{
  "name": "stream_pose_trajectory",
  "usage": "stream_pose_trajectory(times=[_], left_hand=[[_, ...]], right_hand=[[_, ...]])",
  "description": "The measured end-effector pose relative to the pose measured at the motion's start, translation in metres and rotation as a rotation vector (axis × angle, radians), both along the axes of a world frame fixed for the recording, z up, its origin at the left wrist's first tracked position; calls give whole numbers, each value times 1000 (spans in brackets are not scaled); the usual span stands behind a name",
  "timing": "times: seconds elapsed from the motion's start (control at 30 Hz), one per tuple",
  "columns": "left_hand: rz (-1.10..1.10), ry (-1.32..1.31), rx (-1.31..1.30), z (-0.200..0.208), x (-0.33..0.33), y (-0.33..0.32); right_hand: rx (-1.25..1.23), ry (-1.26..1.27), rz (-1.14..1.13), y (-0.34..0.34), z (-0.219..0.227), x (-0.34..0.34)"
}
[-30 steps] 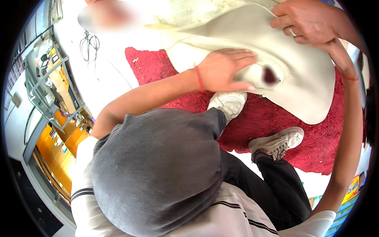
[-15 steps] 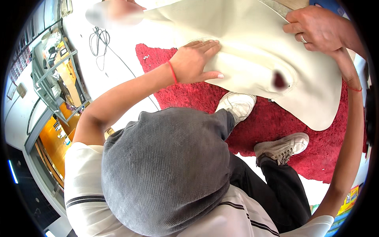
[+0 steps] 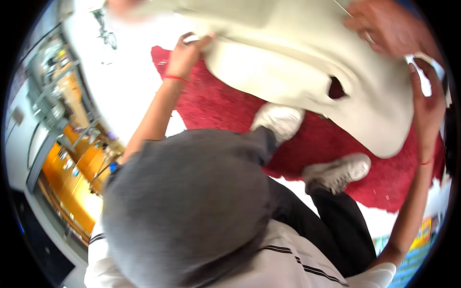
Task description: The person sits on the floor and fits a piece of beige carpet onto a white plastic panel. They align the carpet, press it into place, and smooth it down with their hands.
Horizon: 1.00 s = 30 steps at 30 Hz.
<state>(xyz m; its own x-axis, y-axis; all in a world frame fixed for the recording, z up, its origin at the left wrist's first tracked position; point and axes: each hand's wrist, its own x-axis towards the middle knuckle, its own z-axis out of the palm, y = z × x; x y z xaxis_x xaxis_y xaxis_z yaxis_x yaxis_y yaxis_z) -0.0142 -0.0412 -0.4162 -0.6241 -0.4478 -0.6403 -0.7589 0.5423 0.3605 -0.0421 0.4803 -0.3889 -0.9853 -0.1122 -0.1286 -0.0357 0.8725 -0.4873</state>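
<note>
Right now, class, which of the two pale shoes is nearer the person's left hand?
The upper-left shoe, beside the cream sheet; the other shoe sits lower right, farther from the left hand.

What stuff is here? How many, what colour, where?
Sheet: one, cream, upper centre
Rug: one, red, beneath sheet
Floor: one, white, around rug
Cable: one, dark, upper left
Rack: one, grey, left
Clutter: blurred, uncountable, mixed, both sides
Rounded cloth: one, grey, lower middle
Another person's hand: one, silvery ring, upper right
Shoes: two, off-white, centre right
Trousers: one pair, black, lower right
Shirt: one, white, bottom
Left hand: one, red wristband, upper left
Right hand: one, red wristband, right edge
</note>
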Motion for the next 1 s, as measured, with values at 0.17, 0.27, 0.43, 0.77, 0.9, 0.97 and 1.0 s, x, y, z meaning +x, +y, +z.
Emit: stream_pose_trajectory(times=[0.17,0.27,0.43,0.77,0.9,0.97,1.0], left_hand=[[39,98,120,-25,-6,37],[-27,143,92,-26,-4,36],[-51,87,156,-23,-9,40],[-52,102,90,-28,-2,33],[-136,68,107,-25,-2,23],[-171,43,86,-19,-3,25],[-183,22,31,-15,-3,27]], right_hand=[[-372,-328,391,-61,23,64],[-438,-393,402,-77,-7,80],[-479,-328,350,-88,-41,82],[-510,-292,694,-125,-70,38],[-511,-343,777,-132,-71,24],[-489,-371,790,-121,-64,24],[-479,-388,788,-119,-61,25]])
